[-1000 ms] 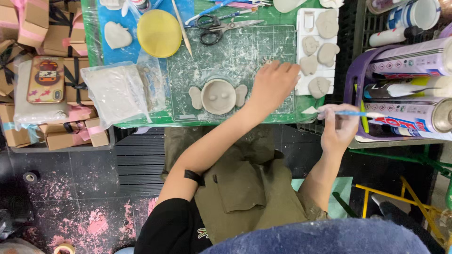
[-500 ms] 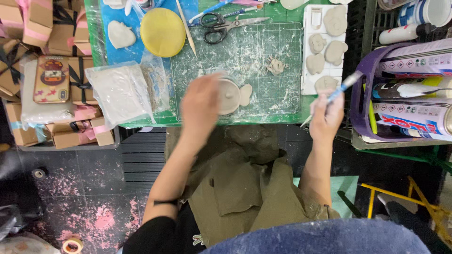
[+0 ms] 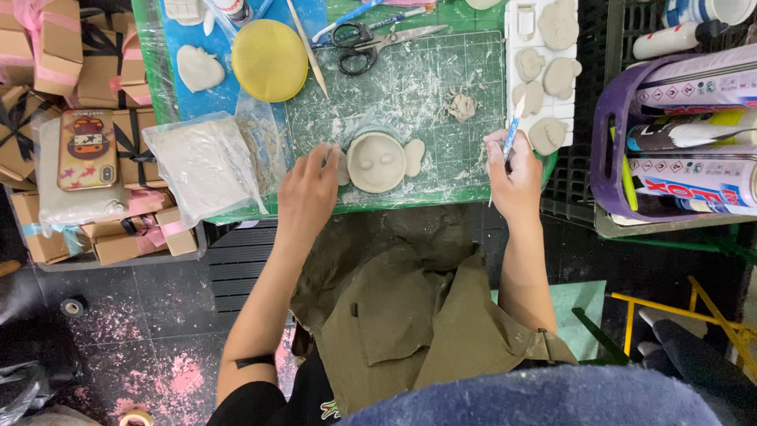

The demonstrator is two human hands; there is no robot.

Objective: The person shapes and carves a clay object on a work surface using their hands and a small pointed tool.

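The left hand (image 3: 309,192) is laid with loose fingers against the left ear of the round clay face (image 3: 377,162), apparently to steady it, while a thin blue-handled tool (image 3: 511,136) is gripped in the right hand (image 3: 513,175), poised just right of it. The face sits at the near edge of the green cutting mat (image 3: 418,71), within easy reach; finished clay shapes are parked on a white tray (image 3: 520,39) to the far right, and a bag of clay (image 3: 201,166) is kept at the left.

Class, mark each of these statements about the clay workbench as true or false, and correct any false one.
1. The right hand holds a thin blue tool. True.
2. The left hand holds the scissors. False: they lie untouched on the green cutting mat.
3. The round clay face sits between the hands. True.
4. The yellow disc lies on the floor. False: it is on the table.
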